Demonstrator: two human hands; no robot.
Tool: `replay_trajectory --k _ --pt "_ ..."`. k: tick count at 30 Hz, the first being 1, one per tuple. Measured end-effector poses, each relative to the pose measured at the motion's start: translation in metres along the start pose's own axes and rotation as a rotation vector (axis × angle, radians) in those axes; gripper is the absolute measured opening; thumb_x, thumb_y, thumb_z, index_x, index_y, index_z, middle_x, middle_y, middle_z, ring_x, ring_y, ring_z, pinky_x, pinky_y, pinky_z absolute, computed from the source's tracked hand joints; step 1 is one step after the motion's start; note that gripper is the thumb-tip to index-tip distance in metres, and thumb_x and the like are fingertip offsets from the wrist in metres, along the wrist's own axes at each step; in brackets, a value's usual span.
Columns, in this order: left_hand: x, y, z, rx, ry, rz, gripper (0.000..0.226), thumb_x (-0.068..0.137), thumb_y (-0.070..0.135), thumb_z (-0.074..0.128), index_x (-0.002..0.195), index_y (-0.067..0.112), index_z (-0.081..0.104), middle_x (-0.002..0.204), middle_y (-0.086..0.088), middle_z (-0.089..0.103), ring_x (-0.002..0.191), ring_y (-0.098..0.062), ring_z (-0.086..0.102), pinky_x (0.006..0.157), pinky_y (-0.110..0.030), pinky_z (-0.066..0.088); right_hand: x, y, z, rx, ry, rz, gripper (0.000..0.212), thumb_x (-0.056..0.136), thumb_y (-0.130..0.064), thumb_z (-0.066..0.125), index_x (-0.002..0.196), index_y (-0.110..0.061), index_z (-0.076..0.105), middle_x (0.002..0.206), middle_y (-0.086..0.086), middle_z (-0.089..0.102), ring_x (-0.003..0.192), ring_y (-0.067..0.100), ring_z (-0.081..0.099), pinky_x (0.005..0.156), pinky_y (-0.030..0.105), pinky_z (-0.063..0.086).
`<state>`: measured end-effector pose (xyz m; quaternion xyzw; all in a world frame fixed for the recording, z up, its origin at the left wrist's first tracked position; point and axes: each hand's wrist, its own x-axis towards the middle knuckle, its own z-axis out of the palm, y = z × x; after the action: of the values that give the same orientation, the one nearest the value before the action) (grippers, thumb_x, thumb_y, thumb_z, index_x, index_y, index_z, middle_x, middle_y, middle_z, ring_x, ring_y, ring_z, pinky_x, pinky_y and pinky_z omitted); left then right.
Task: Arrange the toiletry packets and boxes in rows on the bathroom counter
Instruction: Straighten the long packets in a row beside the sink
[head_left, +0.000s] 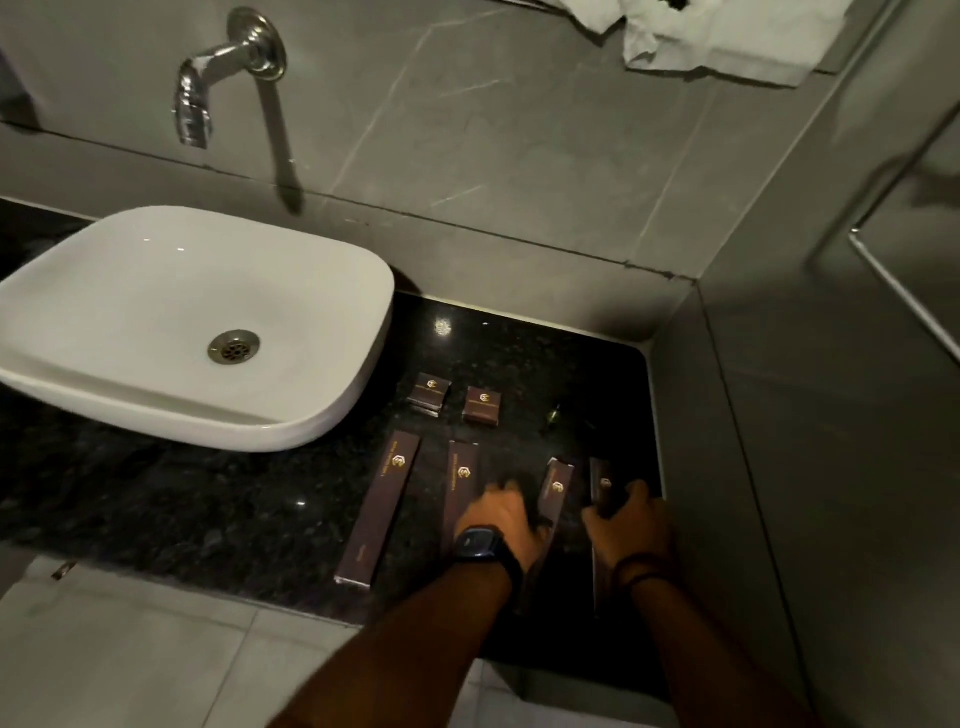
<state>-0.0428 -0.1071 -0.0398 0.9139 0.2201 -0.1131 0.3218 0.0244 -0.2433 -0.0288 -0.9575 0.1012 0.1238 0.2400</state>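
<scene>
Over on the left sat the white basin (171, 322) under the wall tap (208, 88), out of play, and the action was all on the dark counter (208, 499) between basin and right wall. Toward the back edge, two small square packets made a short row: the left packet (429, 393) a touch skewed, the right packet (482, 405) just beside it. Nearer the front edge ran the long boxes: the first box (378, 512) lay free and slightly angled, the second box (461, 486) was partly under the left hand (498, 519). That hand, watch on its wrist, lay palm down with fingers loosely spread between the second box and the third box (556, 486), touching or nearly so; whether it actually pinched either I could not tell through the blur. The right hand (626, 525) had its fingers curled around the fourth box (602, 491), close to the counter's right edge. By my reading the step in hand was squaring up the front row. The next move looked to call for nudging the third and fourth boxes parallel to the others with even gaps, ends level along the front edge, then straightening the skewed packet behind.
</scene>
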Motion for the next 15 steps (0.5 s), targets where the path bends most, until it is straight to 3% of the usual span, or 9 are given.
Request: replay_trajectory --k 3,6,15 --pt "-0.001 0.010 0.016 -0.016 -0.075 -0.030 0.041 0.082 0.047 0.065 0.111 0.018 0.061 0.113 -0.011 0.067 0.101 -0.032 0.065 0.087 -0.042 0.056 -0.004 0.019 0.005 0.057 -0.113 0.030 0.055 0.071 -0.023 0.076 0.118 -0.007 0.052 0.121 0.022 0.057 0.110 0.038 0.058 0.091 0.039 0.049" --pt "-0.001 0.011 0.025 -0.017 -0.103 -0.067 0.033 0.087 0.040 0.061 0.110 0.017 0.062 0.114 -0.012 0.067 0.103 -0.032 0.064 0.089 -0.042 0.055 -0.009 0.027 0.012 0.092 -0.148 0.033 0.042 0.071 -0.020 0.077 0.107 -0.009 0.058 0.111 0.016 0.067 0.102 0.034 0.064 0.083 0.033 0.051" --pt "-0.005 0.007 0.029 -0.081 -0.099 -0.203 0.041 0.077 0.046 0.068 0.104 0.016 0.066 0.112 -0.012 0.069 0.103 -0.031 0.065 0.088 -0.040 0.055 -0.021 0.026 0.016 0.177 -0.184 0.039 0.035 0.069 -0.019 0.080 0.099 -0.010 0.063 0.106 0.014 0.071 0.099 0.031 0.067 0.078 0.027 0.049"
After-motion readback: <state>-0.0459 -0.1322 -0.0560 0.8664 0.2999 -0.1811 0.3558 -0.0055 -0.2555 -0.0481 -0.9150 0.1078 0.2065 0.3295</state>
